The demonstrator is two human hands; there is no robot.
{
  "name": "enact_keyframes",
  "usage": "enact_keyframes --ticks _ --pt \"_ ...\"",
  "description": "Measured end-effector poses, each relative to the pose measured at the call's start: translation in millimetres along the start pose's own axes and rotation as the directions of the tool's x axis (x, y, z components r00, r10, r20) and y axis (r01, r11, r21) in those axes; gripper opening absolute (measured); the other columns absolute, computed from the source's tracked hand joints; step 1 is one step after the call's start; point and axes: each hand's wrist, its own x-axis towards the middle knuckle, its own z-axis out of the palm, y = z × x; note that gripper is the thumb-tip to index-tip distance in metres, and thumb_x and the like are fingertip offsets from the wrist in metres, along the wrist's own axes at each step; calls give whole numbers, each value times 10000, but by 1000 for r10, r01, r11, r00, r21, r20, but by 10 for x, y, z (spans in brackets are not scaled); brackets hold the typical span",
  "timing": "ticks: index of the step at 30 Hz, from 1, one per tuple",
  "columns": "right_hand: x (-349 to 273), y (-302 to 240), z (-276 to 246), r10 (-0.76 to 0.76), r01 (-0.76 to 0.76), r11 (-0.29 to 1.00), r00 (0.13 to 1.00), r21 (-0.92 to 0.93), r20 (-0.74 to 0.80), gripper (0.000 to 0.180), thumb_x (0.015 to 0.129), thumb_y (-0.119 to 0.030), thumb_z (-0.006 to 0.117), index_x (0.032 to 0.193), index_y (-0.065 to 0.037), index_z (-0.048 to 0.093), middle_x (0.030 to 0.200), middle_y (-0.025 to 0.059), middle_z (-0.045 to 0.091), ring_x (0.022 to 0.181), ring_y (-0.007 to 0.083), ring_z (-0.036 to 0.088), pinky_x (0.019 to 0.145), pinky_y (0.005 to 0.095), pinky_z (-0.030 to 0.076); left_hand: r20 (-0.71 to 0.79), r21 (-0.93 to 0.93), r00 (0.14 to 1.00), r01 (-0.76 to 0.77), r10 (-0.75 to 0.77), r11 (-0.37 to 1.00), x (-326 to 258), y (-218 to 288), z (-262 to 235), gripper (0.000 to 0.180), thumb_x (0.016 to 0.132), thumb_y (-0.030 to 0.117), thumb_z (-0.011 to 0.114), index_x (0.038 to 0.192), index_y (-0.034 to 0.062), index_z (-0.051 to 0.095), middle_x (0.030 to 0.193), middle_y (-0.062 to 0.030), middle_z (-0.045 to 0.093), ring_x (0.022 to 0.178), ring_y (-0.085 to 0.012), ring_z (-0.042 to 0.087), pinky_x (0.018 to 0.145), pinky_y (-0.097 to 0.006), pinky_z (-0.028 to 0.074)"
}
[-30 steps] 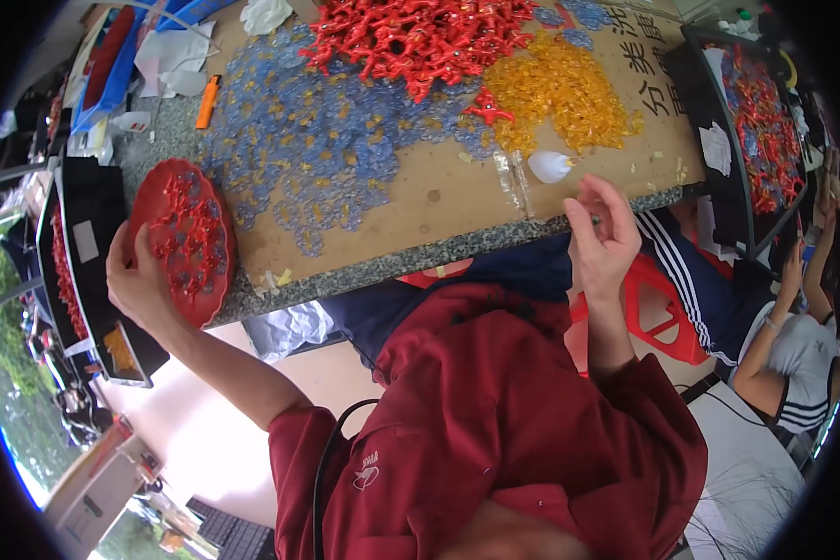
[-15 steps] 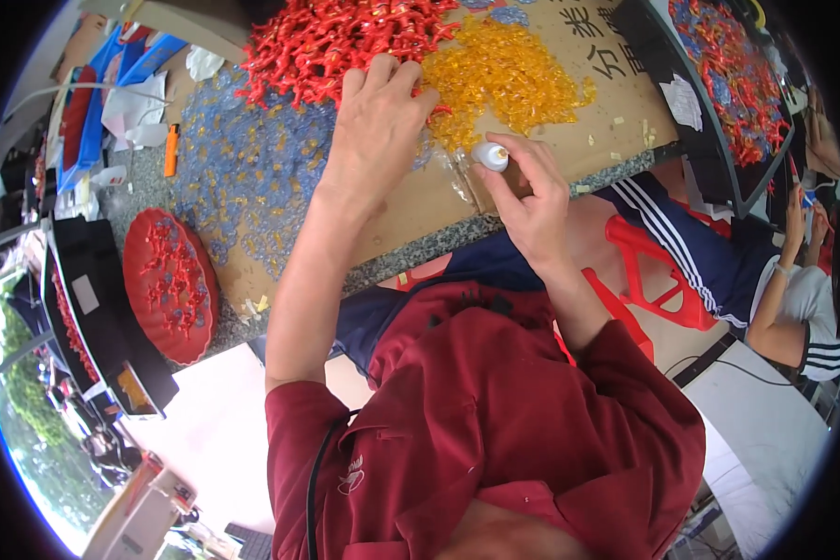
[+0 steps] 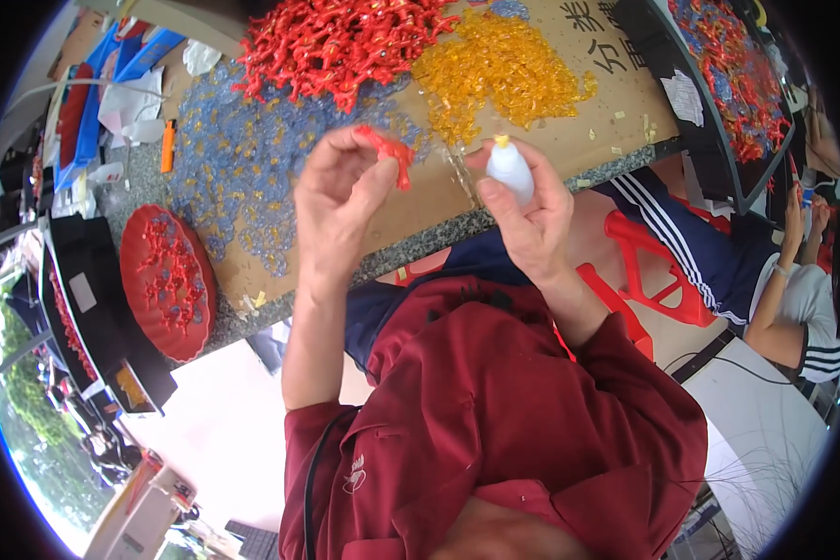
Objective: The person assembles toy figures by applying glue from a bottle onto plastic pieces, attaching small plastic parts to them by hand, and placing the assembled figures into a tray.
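Between the thumb and fingers of my left hand [image 3: 341, 191] is a small red plastic figure [image 3: 387, 154], lifted off the table. My right hand [image 3: 535, 210] is wrapped round a small white squeeze bottle [image 3: 511, 173] with a yellowish tip pointing up and away. Beyond my hands lies a big heap of red figures [image 3: 345, 47]. To its right spreads a pile of clear amber pieces [image 3: 509, 70]. Many clear bluish pieces [image 3: 243, 149] cover the cardboard left of my left hand.
At the left edge stands a red scalloped plate [image 3: 135, 280] with red and bluish pieces. An orange lighter-like stick [image 3: 168, 147] lies near a blue bin [image 3: 86, 140]. A black tray [image 3: 667, 93] of mixed pieces stands at the right, with another person's arm [image 3: 782, 252] beyond.
My left hand has come back from the red heap toward me with a red figure in its fingers. The bottle in my right hand has tipped from facing me to pointing upward.
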Motion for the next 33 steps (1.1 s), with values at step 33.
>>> enact_keyframes --ticks 33 --pt "-118 -305 211 -205 315 923 889 -220 410 316 632 -73 752 901 48 639 691 93 617 538 145 488 475 242 368 11 -920 867 205 -498 335 -918 -305 -294 233 916 184 464 1042 -6 514 929 -78 553 778 -139 531 711 -226 464"
